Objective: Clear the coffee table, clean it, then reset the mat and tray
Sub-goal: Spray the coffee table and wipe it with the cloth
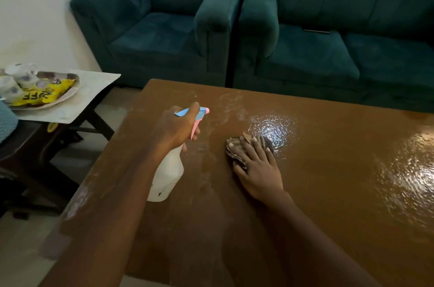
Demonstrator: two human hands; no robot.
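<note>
The brown coffee table fills the lower right of the head view, its top wet and dusty with white smears. My left hand is wrapped around the neck of a white spray bottle with a blue and pink trigger head, held above the table's left part. My right hand lies flat on a crumpled striped cloth, pressing it onto the tabletop beside a shiny wet patch. The tray with glasses and a yellow packet rests on the pale mat at the left.
The mat and tray sit on a dark side stool left of the table. A teal armchair and a teal sofa stand behind the table's far edge. A second wet sheen lies at the table's right.
</note>
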